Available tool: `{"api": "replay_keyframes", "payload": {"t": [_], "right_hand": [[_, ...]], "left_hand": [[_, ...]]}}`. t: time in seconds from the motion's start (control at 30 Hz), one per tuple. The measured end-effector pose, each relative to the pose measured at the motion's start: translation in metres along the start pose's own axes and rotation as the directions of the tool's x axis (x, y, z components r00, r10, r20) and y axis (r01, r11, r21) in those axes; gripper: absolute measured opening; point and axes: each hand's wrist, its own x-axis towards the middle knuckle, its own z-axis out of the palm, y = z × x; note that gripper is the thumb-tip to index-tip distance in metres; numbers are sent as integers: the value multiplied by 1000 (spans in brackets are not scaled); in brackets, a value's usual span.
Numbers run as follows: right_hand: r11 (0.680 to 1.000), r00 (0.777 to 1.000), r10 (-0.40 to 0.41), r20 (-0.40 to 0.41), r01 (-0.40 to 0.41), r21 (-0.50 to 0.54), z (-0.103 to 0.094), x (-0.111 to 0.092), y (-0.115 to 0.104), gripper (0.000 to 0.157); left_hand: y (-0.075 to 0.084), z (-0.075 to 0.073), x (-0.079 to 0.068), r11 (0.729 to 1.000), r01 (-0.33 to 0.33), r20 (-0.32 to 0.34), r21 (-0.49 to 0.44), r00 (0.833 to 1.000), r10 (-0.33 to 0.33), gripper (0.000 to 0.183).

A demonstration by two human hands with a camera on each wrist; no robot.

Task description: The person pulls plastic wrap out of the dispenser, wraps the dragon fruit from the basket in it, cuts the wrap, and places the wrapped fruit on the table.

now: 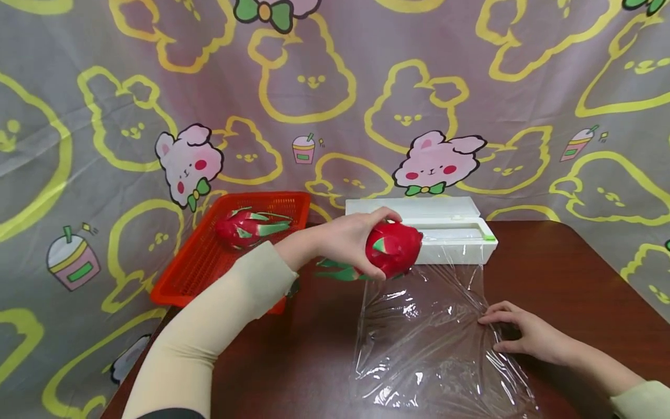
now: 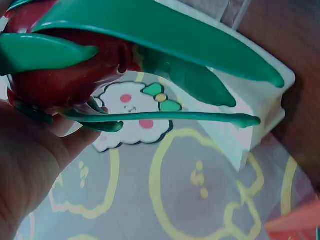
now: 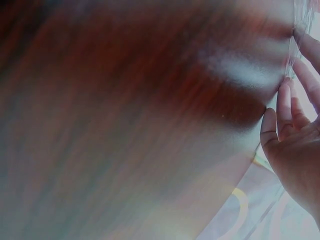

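Observation:
My left hand (image 1: 345, 238) grips a red dragon fruit (image 1: 395, 249) with green leaf tips, holding it above the table near the far end of a sheet of plastic wrap (image 1: 419, 343). In the left wrist view, long green leaves (image 2: 165, 45) reach out from the held fruit. The clear, wrinkled sheet comes out of a white wrap dispenser (image 1: 445, 253) with its lid up. At the sheet's right edge, my right hand (image 1: 534, 334) touches the film with loosely extended fingers, thumb apart from the forefinger. Its fingertips (image 3: 283, 100) also show in the right wrist view.
An orange-red plastic basket (image 1: 180, 285) stands at the left, with another dragon fruit (image 1: 243, 228) in it. Everything rests on a dark brown wooden table (image 1: 555, 262). Behind hangs a grey curtain (image 1: 366, 58) with cartoon prints.

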Motion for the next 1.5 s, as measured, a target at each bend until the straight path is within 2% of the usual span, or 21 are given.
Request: {"api": "replay_keyframes", "payload": {"t": [0.13, 0.27, 0.4, 0.57, 0.83, 0.97, 1.17, 1.33, 1.5], "right_hand": [[1000, 1000, 8, 7, -8, 5, -1, 0, 0, 43], [1000, 999, 26, 19, -27, 13, -1, -1, 0, 43], [998, 998, 50, 35, -51, 28, -2, -1, 0, 43], [995, 993, 91, 75, -94, 33, -4, 0, -3, 44], [982, 976, 173, 130, -182, 53, -9, 2, -8, 44], [977, 971, 193, 143, -204, 62, -9, 2, -9, 45], [977, 972, 192, 139, -202, 69, -9, 2, -10, 46], [979, 974, 183, 131, -193, 68, -10, 2, -10, 46], [982, 976, 173, 130, -182, 59, -9, 2, -9, 45]], "left_hand": [[0, 11, 9, 997, -25, 5, 67, 1000, 25, 91], [-1, 24, 20, 996, -58, 17, 68, 998, 57, 89], [-1, 38, 31, 996, -85, 40, 25, 996, 84, 87], [0, 59, 44, 995, -87, 81, -48, 993, 90, 87], [-2, 90, 68, 987, -20, 114, -161, 993, 38, 82], [-2, 104, 78, 991, 6, 140, -134, 990, 13, 82], [-8, 121, 90, 1000, -28, 171, -5, 985, 29, 80], [-12, 133, 94, 1000, -20, 198, 10, 980, 18, 79], [-11, 137, 94, 1000, 10, 214, 12, 977, -12, 79]]}}
